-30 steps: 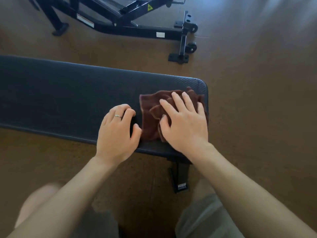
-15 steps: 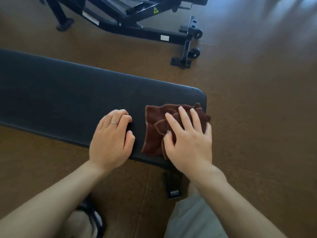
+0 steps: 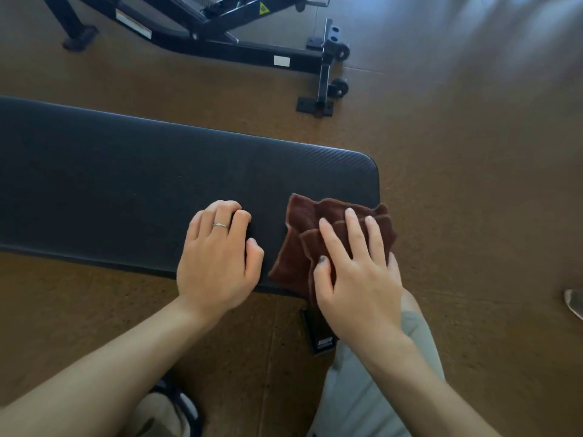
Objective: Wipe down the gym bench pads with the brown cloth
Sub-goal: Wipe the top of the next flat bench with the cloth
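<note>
Bench pad: the long black pad runs across your view from the left edge to a rounded end on the right, with a fine woven texture along its rim.
Brown cloth: the cloth lies crumpled in folds on the pad's right end, at the near corner; its right edge and near edge hang a little past the pad.
Your right hand: your right hand lies flat on the cloth, fingers straight and spread, pressing it down onto the pad; the thumb rests on a fold at the cloth's near side. It does not curl round the fabric.
Your left hand: your left hand rests on the bare pad just left of the cloth, apart from it. The fingers are bent under at the knuckles against the pad and grasp nothing; a thin ring sits on one finger.
Bench leg: a black leg with a small label shows below the pad's near edge, partly behind your right wrist.
Floor: brown speckled floor lies all around.
Other equipment: a black metal frame with small wheels stands on the floor beyond the pad, well apart from it.
Your legs: pale trousers show under your right forearm.
</note>
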Tool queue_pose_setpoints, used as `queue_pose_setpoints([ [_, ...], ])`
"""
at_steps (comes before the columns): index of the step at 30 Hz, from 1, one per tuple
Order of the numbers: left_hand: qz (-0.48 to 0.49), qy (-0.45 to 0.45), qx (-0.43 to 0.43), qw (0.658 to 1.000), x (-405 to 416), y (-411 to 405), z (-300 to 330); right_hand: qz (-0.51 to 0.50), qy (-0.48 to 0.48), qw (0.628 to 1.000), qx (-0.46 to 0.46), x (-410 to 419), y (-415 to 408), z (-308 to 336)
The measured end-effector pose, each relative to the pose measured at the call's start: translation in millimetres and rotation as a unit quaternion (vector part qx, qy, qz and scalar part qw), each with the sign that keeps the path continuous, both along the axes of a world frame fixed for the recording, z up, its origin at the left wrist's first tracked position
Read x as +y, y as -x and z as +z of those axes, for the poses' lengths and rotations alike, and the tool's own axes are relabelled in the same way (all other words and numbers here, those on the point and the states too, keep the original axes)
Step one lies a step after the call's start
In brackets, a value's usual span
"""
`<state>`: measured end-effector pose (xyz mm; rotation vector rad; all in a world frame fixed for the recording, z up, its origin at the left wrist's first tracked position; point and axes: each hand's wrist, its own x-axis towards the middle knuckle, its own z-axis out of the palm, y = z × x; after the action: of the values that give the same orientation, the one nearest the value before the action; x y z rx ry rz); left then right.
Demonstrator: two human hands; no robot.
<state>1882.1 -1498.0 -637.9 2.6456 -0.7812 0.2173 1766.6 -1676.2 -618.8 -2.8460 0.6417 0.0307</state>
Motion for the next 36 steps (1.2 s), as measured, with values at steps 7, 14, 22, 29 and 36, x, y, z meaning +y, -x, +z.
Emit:
queue_pose_setpoints([
  [7, 0.010, -0.012, -0.010, 1.000, -2.1, 2.4, -0.4, -0.039, -0.025, 0.998, -0.037, -72.2, -116.8, -1.1],
  [14, 0.013, -0.012, -0.021, 1.000, -3.1, 3.0, -0.9, -0.019, 0.007, 0.998, -0.052, -15.2, -21.2, -5.7],
  [22, 0.014, 0.005, -0.037, 0.999, -5.2, 2.6, -2.9, 0.005, 0.008, 0.999, -0.049, -57.0, -93.3, -4.5],
  [29, 0.005, 0.026, -0.067, 0.997, -5.9, 5.1, -5.3, 0.121, 0.049, 0.989, -0.075, -15.3, -153.6, -5.9],
  [36, 0.010, 0.056, -0.077, 0.995, -5.6, 6.9, -7.0, 0.230, 0.035, 0.970, -0.071, -10.2, -182.8, -8.4],
])
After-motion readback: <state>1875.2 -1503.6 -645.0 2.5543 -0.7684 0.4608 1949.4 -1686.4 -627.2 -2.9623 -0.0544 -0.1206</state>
